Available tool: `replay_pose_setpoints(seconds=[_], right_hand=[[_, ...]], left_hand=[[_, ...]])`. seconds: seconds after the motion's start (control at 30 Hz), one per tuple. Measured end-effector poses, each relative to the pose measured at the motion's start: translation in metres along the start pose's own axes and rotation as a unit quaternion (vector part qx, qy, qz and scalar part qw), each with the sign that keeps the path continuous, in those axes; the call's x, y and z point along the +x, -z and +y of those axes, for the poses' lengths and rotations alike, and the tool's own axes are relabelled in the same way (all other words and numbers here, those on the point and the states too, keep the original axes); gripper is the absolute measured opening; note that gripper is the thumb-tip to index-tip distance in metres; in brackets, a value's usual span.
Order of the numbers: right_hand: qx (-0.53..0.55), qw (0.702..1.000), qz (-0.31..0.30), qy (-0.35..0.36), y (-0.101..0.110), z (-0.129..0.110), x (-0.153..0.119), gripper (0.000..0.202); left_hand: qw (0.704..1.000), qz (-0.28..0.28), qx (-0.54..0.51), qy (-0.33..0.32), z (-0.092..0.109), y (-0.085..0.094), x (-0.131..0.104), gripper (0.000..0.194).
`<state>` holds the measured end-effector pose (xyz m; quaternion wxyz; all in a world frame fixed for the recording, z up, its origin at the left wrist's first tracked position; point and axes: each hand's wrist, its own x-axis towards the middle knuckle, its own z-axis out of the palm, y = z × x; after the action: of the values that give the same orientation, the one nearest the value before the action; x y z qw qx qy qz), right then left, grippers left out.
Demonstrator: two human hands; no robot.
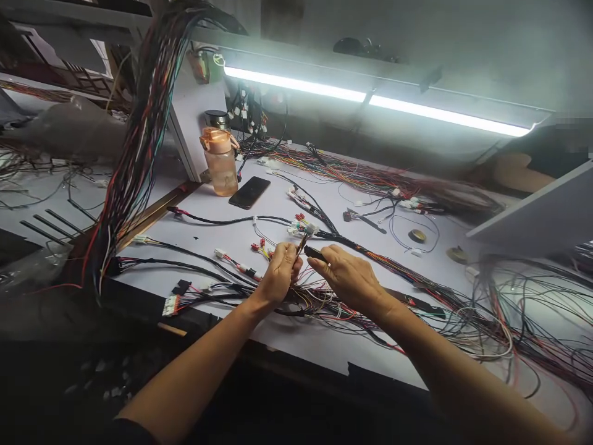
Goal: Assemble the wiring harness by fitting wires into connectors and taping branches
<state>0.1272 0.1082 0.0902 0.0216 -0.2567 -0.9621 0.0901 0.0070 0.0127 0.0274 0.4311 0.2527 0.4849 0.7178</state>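
My left hand (279, 271) is closed around a thin branch of a wire harness (324, 296), which ends in a small white connector (309, 229) just above the fingers. My right hand (347, 276) pinches a small black piece (315, 252) right beside that branch; I cannot tell whether it is tape or a sleeve. Both hands hover over the white work board (296, 337), where the harness spreads out in many coloured wires with white and red connectors.
A peach water bottle (221, 162) and a black phone (249, 192) stand at the back left of the board. A thick hanging wire bundle (139, 142) crosses the left side. Two tape rolls (417, 235) lie right of centre. A strip light (370, 97) runs overhead.
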Motion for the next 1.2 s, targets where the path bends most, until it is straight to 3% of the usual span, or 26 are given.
replay_pose_setpoints(seconds=[0.4, 0.53, 0.8, 0.97, 1.2], right_hand=[[0.02, 1.0, -0.007, -0.013, 0.0, -0.014, -0.004, 0.044], [0.006, 1.0, -0.008, -0.03, -0.003, -0.018, -0.005, 0.044], [0.034, 0.998, -0.002, -0.046, -0.002, -0.026, -0.009, 0.045], [0.047, 0.997, 0.013, -0.052, -0.004, -0.028, -0.009, 0.046], [0.008, 0.997, 0.017, -0.076, -0.015, -0.027, -0.009, 0.049]], left_hand=[[0.997, 0.017, 0.053, -0.056, -0.007, -0.002, -0.001, 0.033], [0.998, 0.036, 0.042, -0.04, -0.007, -0.002, -0.001, 0.034], [0.999, 0.004, -0.048, 0.009, -0.008, 0.004, 0.001, 0.042], [0.999, -0.039, 0.019, -0.012, -0.005, 0.006, -0.002, 0.057], [0.991, -0.007, 0.113, -0.065, 0.001, 0.007, -0.002, 0.045]])
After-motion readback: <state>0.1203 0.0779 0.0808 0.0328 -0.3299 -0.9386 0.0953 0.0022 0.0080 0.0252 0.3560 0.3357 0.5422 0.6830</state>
